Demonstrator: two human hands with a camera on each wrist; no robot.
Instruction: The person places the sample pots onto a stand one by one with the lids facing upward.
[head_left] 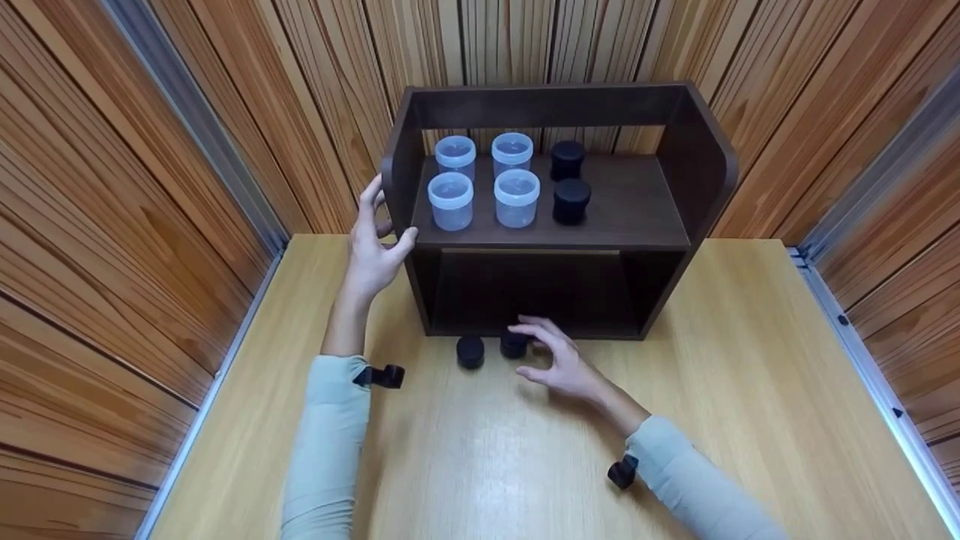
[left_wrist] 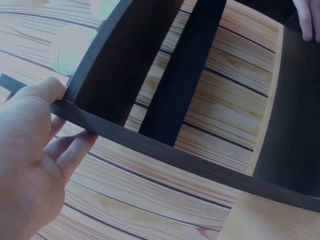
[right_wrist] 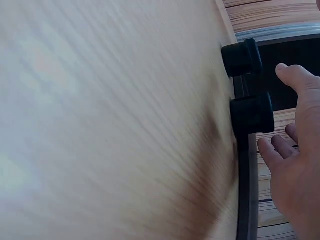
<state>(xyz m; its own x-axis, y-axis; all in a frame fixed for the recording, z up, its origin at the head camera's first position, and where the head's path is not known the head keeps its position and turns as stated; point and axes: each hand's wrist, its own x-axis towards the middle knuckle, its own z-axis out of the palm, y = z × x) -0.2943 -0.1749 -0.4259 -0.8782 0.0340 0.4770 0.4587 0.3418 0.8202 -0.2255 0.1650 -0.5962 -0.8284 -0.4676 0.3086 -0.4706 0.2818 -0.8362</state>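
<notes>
My left hand (head_left: pixel 373 251) grips the left side panel of a dark brown two-tier shelf (head_left: pixel 551 109). In the left wrist view its thumb and fingers lie on either side of the panel's edge (left_wrist: pixel 165 150). Just in front of the shelf, two small black jars stand on the table. My right hand (head_left: pixel 564 365) is spread, its fingers partly overlapping the right jar (head_left: pixel 513 344) in the head view. Thumb and fingertips are apart beside that jar (right_wrist: pixel 252 114) in the right wrist view. The left jar (head_left: pixel 470 352) stands a little away from the hand.
Several translucent jars (head_left: pixel 516 199) with pale blue rims stand on the upper tier's left and middle. Two black jars (head_left: pixel 571 201) stand to their right. A dark lower compartment (head_left: pixel 529 289) faces the wooden table (head_left: pixel 480 457). Wood-patterned walls (head_left: pixel 127 187) enclose the table.
</notes>
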